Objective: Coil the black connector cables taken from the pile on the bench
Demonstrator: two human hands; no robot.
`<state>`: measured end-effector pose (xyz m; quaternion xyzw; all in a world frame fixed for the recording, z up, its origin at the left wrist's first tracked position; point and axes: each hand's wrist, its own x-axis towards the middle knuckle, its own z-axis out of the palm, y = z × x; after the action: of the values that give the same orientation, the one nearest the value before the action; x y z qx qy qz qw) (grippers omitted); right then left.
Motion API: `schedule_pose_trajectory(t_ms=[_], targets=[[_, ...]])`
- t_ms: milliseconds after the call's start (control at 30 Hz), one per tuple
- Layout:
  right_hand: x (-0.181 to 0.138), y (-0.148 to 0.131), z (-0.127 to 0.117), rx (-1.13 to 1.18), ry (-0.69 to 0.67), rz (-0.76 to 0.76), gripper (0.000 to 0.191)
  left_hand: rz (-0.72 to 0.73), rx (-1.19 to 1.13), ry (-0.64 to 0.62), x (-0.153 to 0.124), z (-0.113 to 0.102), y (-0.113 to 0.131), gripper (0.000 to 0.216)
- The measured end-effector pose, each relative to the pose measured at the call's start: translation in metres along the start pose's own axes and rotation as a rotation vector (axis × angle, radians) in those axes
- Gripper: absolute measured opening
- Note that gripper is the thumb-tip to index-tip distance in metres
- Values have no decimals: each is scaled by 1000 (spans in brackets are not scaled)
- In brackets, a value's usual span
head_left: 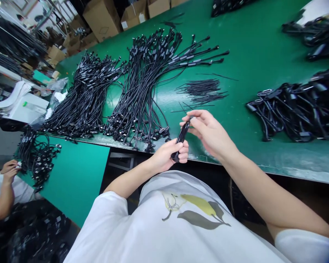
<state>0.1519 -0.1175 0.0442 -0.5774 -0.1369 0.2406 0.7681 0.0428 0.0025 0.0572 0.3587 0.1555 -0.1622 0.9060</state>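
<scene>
A folded bundle of black cable (183, 132) is held upright and slightly tilted in front of my body, close to the table's front edge. My left hand (171, 153) is wrapped round its lower part, thumb on top. At the upper end of the bundle, the fingers of my right hand (205, 128) are closed in a pinch; whether they also hold a thin tie cannot be made out. Just beyond my right fingertips lies a loose pile of thin black ties (201, 90) on the green table (252, 47).
Left of my hands lie a large bunch of black cables (142, 84) and another bunch (82, 91). Folded, bundled cables (296, 109) are heaped at right. Cardboard boxes (102, 20) stand behind the table. At far left, a co-worker's hands (11, 170) are beside more cables (40, 157).
</scene>
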Motion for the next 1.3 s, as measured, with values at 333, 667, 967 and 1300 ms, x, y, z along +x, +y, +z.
schedule_pose_trajectory(t_ms=[333,667,967,1300], targets=[[-44,19,14,-1282,-258,-693,31,279,-146,338,21,-1,9,10],[-35,27,29,-645,-266,-120,20,438,54,502,27,1,1,8],[-23,-21,-13,-1409,-405,-967,37,132,584,47,9,-16,6,18],[-54,-9,-22,-1554,-671,-1024,26,-148,1024,-208,-27,-17,17,39]])
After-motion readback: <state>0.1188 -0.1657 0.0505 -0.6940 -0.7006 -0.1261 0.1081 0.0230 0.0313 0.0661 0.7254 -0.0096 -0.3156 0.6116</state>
